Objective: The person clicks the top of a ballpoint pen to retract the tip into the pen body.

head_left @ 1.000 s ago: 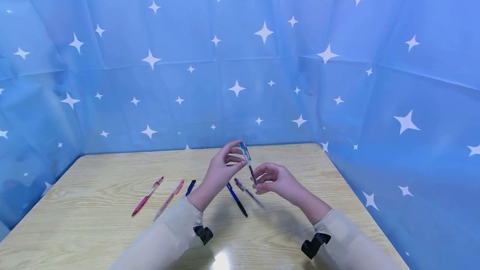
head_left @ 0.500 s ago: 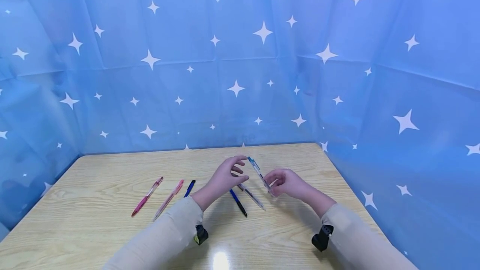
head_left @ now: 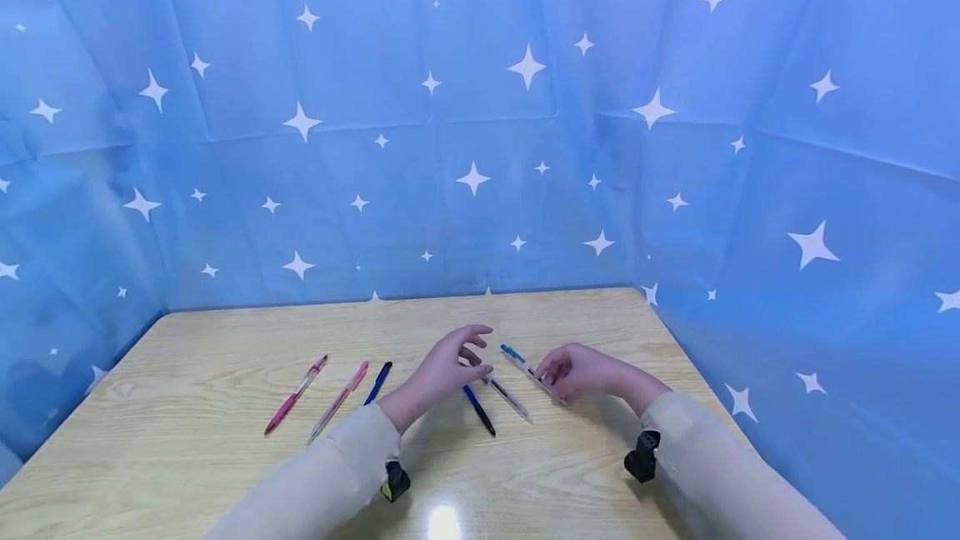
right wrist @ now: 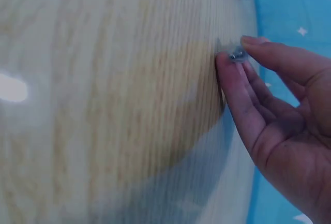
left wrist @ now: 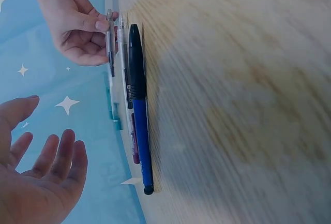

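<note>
Fingers and thumb of my right hand [head_left: 581, 369] pinch a clear gel pen with a teal end and clip [head_left: 516, 357] by its clear tip end. The pen lies low along the tabletop, teal end pointing away to the left. In the right wrist view, the pen's tip [right wrist: 238, 55] shows between thumb and fingers. My left hand [head_left: 442, 369] holds nothing, its fingers loosely spread in the left wrist view. Below it lie a blue pen with a black grip [left wrist: 139, 105] and a clear pen [head_left: 510, 401], its far end hidden by that hand in the head view.
On the left part of the wooden table [head_left: 187, 440] lie a magenta pen [head_left: 296, 394], a pale pink pen [head_left: 340, 401] and another blue pen [head_left: 378, 382], partly behind my left arm. A blue star-patterned curtain [head_left: 420, 148] stands behind the table and along its sides.
The teal-ended pen was upright between both hands. My left hand has let go, and my right hand has lowered the pen rightward to the table. The left hand has sunk a little.
</note>
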Tool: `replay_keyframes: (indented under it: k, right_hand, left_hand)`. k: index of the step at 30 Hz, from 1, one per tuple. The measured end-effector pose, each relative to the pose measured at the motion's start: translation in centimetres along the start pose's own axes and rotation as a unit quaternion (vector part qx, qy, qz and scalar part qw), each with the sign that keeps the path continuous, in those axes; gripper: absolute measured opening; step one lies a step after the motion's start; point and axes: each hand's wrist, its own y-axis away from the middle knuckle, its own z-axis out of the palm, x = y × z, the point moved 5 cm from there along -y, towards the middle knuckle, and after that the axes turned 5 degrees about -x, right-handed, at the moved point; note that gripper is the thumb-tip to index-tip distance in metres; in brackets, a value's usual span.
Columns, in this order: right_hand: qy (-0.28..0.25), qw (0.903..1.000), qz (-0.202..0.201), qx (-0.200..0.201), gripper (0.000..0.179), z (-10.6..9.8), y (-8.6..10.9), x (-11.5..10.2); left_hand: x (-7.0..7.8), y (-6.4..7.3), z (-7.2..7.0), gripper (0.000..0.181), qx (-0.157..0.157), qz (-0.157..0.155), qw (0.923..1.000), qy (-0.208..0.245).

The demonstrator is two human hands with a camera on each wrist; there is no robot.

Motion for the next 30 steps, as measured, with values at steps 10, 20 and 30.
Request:
replay_keyframes:
  k: [10,20,30]
  right_hand:
    - [0.032,0.9985,-0.017,-0.040,0.032,0.3,-0.9,0.1]
    - [0.066,0.9957,-0.045,-0.047,0.031,0.6,-1.0,-0.8]
    - [0.147,0.9882,-0.045,-0.006,0.036,-0.4,0.3,-1.8]
  left_hand:
    - [-0.6,1.3,-0.6,0.052,-0.002,0.006,1.0000,0.002]
    - [-0.5,2.7,-1.9,0.051,-0.004,0.003,0.9999,-0.011]
    - [-0.3,4.0,-3.9,0.065,0.017,-0.011,0.9906,-0.135]
